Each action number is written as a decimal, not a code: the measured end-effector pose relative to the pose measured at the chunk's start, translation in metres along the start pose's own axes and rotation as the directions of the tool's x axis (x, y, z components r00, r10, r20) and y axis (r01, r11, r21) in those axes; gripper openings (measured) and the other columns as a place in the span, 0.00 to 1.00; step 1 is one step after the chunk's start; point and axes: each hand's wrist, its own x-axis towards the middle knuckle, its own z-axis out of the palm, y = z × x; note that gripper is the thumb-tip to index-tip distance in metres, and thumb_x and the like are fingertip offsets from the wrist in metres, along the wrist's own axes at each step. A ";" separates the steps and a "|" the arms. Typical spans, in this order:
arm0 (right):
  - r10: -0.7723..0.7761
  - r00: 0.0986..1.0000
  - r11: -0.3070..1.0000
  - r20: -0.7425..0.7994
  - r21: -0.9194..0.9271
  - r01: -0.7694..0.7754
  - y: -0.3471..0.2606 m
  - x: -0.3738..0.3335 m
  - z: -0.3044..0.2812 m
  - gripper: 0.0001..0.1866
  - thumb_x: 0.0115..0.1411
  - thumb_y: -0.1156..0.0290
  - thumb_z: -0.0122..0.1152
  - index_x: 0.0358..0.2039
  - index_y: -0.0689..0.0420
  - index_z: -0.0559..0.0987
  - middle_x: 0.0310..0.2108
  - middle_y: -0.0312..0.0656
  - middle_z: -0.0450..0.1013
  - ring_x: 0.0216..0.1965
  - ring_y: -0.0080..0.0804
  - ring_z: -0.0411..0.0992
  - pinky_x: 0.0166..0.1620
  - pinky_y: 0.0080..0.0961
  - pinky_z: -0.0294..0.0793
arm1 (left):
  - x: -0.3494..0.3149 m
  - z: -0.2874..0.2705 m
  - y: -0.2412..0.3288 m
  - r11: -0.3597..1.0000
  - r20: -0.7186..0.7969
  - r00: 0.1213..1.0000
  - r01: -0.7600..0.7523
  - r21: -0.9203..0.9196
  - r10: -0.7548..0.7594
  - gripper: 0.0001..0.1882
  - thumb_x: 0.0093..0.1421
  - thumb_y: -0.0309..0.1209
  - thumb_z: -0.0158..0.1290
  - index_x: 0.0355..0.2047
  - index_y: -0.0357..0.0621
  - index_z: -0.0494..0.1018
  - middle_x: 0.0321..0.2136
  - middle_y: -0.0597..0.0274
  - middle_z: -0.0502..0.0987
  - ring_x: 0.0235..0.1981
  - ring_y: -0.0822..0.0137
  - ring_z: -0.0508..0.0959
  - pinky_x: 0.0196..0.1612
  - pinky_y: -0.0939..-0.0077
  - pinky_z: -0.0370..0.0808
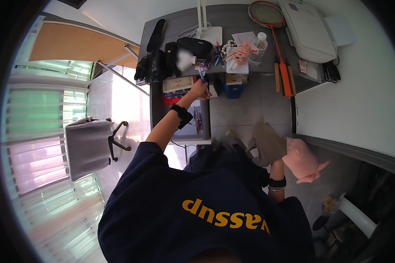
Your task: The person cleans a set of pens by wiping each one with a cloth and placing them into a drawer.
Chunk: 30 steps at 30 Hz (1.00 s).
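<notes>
My left hand [199, 90] reaches to the front edge of the grey desk [256, 68], above an open drawer [186, 130]. Its fingers are closed on a slim blue pen [202, 76], which points toward the items on the desk. In the drawer lie several pens [198, 120] and a cream-coloured flat box or booklet [178, 83]. At my right side a grey-brown cloth [267, 147] hangs from my right hand; the cloth covers the fingers, and only the wrist with its bands shows.
Along the desk lie a black case [195, 46], a white lamp base [213, 35], a clear bottle [259, 44], a badminton racket [267, 15] and a white printer [309, 33]. Beneath stands a blue bin [235, 90]. A pink plush toy [303, 160] is at right, a grey chair [90, 147] at left.
</notes>
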 end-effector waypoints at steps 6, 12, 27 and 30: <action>0.178 0.977 0.983 -0.115 0.060 -0.172 0.036 -0.028 -0.015 0.20 0.45 0.71 0.56 0.41 0.59 0.67 0.35 0.42 0.68 0.36 0.34 0.67 0.38 0.25 0.66 | 0.035 0.000 0.044 0.890 -0.048 0.992 -0.082 0.449 0.116 0.13 0.55 0.34 0.40 0.31 0.33 0.60 0.17 0.48 0.73 0.14 0.59 0.75 0.15 0.70 0.72; 0.261 0.944 0.963 -0.200 0.116 -0.242 0.051 -0.041 -0.022 0.20 0.45 0.71 0.57 0.41 0.59 0.67 0.35 0.43 0.68 0.35 0.34 0.67 0.38 0.25 0.66 | 0.064 0.016 0.068 0.844 -0.114 0.989 -0.016 0.536 0.091 0.16 0.55 0.38 0.40 0.30 0.34 0.62 0.17 0.51 0.74 0.21 0.57 0.76 0.24 0.65 0.73; 0.444 0.843 0.896 -0.304 0.179 -0.407 0.088 -0.093 -0.040 0.21 0.44 0.71 0.57 0.40 0.59 0.66 0.34 0.44 0.68 0.34 0.35 0.67 0.37 0.25 0.66 | 0.130 0.015 0.034 0.920 -0.324 0.938 0.018 0.391 0.120 0.24 0.50 0.46 0.47 0.31 0.32 0.68 0.32 0.39 0.72 0.35 0.46 0.73 0.41 0.61 0.68; 0.470 0.830 0.882 -0.301 0.190 -0.431 0.093 -0.102 -0.037 0.21 0.44 0.71 0.58 0.40 0.60 0.66 0.34 0.44 0.68 0.34 0.35 0.67 0.37 0.25 0.66 | 0.124 0.021 0.039 0.937 -0.514 0.833 -0.015 0.349 0.205 0.20 0.47 0.42 0.52 0.31 0.35 0.67 0.29 0.44 0.73 0.32 0.49 0.75 0.39 0.62 0.69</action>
